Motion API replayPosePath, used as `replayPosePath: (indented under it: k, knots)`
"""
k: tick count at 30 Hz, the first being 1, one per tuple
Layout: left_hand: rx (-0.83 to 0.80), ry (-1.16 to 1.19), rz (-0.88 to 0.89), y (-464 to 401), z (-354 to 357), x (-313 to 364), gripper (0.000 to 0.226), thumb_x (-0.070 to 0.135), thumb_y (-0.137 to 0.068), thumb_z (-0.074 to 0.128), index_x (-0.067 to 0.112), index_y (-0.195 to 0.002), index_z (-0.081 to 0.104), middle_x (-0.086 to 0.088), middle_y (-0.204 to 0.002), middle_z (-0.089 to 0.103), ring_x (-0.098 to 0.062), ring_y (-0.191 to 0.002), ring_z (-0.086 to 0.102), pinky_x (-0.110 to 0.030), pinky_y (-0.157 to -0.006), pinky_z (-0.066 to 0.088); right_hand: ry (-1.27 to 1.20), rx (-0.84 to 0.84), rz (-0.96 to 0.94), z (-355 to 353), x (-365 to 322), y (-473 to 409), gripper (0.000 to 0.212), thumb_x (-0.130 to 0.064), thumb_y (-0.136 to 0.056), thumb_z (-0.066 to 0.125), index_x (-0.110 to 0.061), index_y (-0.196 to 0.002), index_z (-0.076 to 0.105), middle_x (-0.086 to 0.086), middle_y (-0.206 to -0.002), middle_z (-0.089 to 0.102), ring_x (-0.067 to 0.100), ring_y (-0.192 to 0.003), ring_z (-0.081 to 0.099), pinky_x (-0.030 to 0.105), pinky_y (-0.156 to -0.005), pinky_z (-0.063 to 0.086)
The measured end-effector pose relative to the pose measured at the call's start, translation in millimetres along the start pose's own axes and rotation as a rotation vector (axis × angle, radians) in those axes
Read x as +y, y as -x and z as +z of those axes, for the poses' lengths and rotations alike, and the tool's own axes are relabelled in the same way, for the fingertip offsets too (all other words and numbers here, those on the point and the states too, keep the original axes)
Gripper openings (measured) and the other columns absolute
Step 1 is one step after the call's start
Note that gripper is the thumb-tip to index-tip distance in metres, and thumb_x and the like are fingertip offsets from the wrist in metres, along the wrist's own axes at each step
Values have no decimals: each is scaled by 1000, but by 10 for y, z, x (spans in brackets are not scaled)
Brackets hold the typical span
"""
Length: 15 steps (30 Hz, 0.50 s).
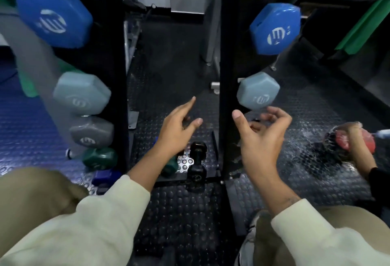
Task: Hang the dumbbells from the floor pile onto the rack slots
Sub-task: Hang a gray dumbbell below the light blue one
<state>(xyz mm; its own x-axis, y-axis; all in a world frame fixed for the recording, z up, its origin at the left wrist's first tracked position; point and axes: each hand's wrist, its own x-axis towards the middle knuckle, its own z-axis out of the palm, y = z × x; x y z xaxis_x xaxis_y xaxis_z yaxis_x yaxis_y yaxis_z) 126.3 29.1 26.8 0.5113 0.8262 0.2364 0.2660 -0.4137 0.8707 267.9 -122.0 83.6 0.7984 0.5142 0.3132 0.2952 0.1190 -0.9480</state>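
Note:
A black upright rack (224,58) stands in front of me with dumbbells hung on both sides. Its left post carries a big blue dumbbell head (52,14), a pale grey-blue one (81,94), a grey one (91,131) and a dark green one (100,158). On the right hang a blue head (275,29) and a pale grey-blue head (258,91). A small black dumbbell (197,160) lies on the rack's base. My left hand (177,130) hovers open above the base. My right hand (261,137) is open, fingers curled, just below the pale right head.
Another person's hand (352,141) holds a red dumbbell low at the right edge. A dark blue dumbbell (105,176) lies on the studded rubber floor by my left knee. Green padded equipment (363,27) stands at the back right.

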Motion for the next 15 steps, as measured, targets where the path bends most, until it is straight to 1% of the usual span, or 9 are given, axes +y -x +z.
replayPosePath:
  k: [1, 3, 6, 7, 11, 13, 14, 15]
  knots:
    - [11, -7, -31, 30, -62, -55, 67, 37, -98, 70, 41, -157, 38, 15, -145, 48, -6, -122, 59, -21, -103, 50, -1, -9, 39, 38, 51, 87, 64, -36, -84, 87, -21, -124, 40, -2, -116, 49, -3, -74, 61, 20, -74, 54]
    - [32, -28, -96, 97, -160, -180, 67, 39, -98, 69, 39, -157, 39, 14, -139, 47, -6, -113, 62, -18, -95, 52, 28, -52, 100, 122, 166, 270, 60, -40, -84, 85, -21, -120, 41, -1, -113, 50, -7, -72, 60, 15, -71, 51]
    - [23, -70, -160, 242, -260, -387, 64, 42, -99, 67, 38, -157, 40, 6, -146, 48, -6, -112, 63, -8, -85, 45, 123, -152, 134, 254, 333, 495, 57, -41, -86, 84, -21, -119, 42, 6, -118, 53, -6, -72, 60, 14, -69, 51]
    - [15, -92, -178, 299, -284, -459, 64, 43, -99, 67, 38, -156, 41, 4, -147, 49, -7, -111, 64, -9, -86, 45, 160, -183, 143, 293, 381, 539, 56, -42, -86, 84, -21, -119, 43, 8, -120, 54, -6, -72, 59, 14, -69, 51]
    - [-61, -223, -256, 534, -331, -757, 63, 44, -98, 67, 32, -156, 43, -3, -145, 54, -13, -108, 67, -29, -99, 52, 265, -277, 172, 441, 523, 619, 52, -40, -86, 84, -20, -115, 45, 8, -120, 55, -8, -73, 56, 10, -66, 46]
    - [-116, -279, -301, 668, -338, -918, 63, 42, -98, 68, 27, -154, 46, -6, -142, 57, -19, -110, 67, -35, -103, 52, 324, -322, 183, 507, 613, 655, 53, -42, -85, 84, -22, -115, 45, 6, -119, 55, 0, -85, 57, 11, -68, 44]
    - [-142, -297, -332, 744, -341, -1015, 62, 40, -97, 70, 24, -153, 48, -8, -141, 58, -22, -110, 67, -35, -104, 51, 353, -345, 192, 539, 674, 686, 54, -43, -84, 85, -22, -115, 46, 5, -118, 55, 7, -92, 58, 14, -73, 45]
    - [-166, -315, -360, 828, -340, -1133, 62, 39, -96, 71, 22, -152, 50, -10, -140, 59, -25, -110, 67, -33, -104, 49, 378, -371, 203, 572, 751, 723, 56, -44, -82, 86, -23, -115, 46, 4, -118, 55, 14, -98, 58, 21, -79, 47]
